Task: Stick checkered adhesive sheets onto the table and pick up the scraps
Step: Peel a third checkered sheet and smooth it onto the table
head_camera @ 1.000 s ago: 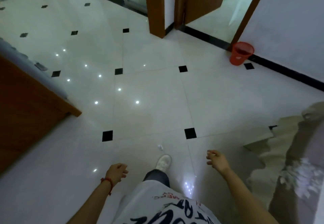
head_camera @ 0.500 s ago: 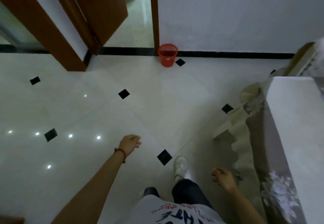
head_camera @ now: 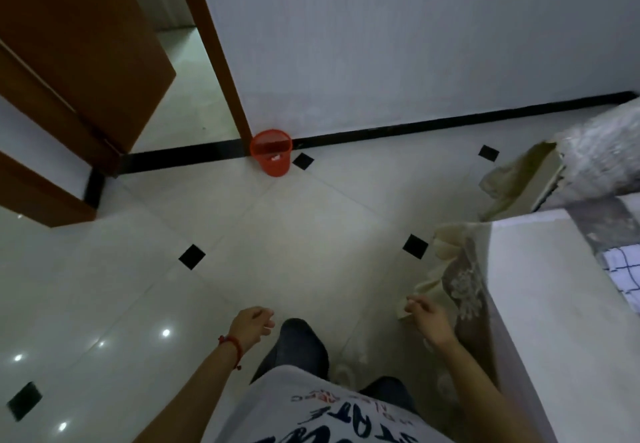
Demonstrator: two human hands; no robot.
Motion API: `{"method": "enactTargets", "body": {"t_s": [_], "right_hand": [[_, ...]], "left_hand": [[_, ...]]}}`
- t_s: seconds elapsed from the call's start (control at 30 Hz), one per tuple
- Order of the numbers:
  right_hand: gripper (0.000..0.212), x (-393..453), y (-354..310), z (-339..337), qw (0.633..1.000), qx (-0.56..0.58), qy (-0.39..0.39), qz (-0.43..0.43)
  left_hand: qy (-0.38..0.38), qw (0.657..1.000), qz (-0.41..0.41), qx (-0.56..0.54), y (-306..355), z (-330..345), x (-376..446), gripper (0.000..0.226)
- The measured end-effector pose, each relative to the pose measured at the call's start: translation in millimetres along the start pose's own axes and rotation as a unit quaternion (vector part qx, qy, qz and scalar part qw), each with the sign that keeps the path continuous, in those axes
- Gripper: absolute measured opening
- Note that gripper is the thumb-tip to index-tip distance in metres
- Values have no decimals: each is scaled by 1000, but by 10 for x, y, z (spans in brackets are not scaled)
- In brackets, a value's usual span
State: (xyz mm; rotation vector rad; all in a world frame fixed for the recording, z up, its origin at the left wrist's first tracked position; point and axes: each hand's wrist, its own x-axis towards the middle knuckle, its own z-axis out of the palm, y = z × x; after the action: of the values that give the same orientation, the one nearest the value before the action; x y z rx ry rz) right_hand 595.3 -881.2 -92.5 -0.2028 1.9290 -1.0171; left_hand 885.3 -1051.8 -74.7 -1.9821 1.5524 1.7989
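The checkered adhesive sheet (head_camera: 623, 278) lies on the table (head_camera: 540, 304) at your right, at the picture's right edge. Your right hand (head_camera: 429, 319) hangs beside the table's cloth (head_camera: 450, 269), fingers loosely curled and holding nothing. Your left hand (head_camera: 251, 326) is curled, with a small white scrap (head_camera: 267, 329) at the fingertips; I cannot tell if it pinches it. The red bin (head_camera: 272, 151) stands far ahead, against the wall (head_camera: 381, 44).
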Motion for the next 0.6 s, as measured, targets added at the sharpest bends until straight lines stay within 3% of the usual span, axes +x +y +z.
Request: {"method": "enactTargets", "body": {"t_s": [0.07, 0.27, 0.47, 0.6], "right_hand": [[13, 214, -132, 6, 1000, 11, 11, 6], [26, 556, -412, 107, 986, 78, 142, 30], [22, 582, -607, 343, 957, 149, 243, 49], [20, 467, -666, 484, 936, 193, 284, 82]], "left_hand": [[-8, 1000, -3, 18, 219, -70, 256, 14], [-81, 987, 30, 139, 1204, -231, 1142, 15], [-191, 933, 137, 273, 2593, -55, 1757, 23], [-235, 892, 207, 326, 3342, 342, 1942, 15]]}}
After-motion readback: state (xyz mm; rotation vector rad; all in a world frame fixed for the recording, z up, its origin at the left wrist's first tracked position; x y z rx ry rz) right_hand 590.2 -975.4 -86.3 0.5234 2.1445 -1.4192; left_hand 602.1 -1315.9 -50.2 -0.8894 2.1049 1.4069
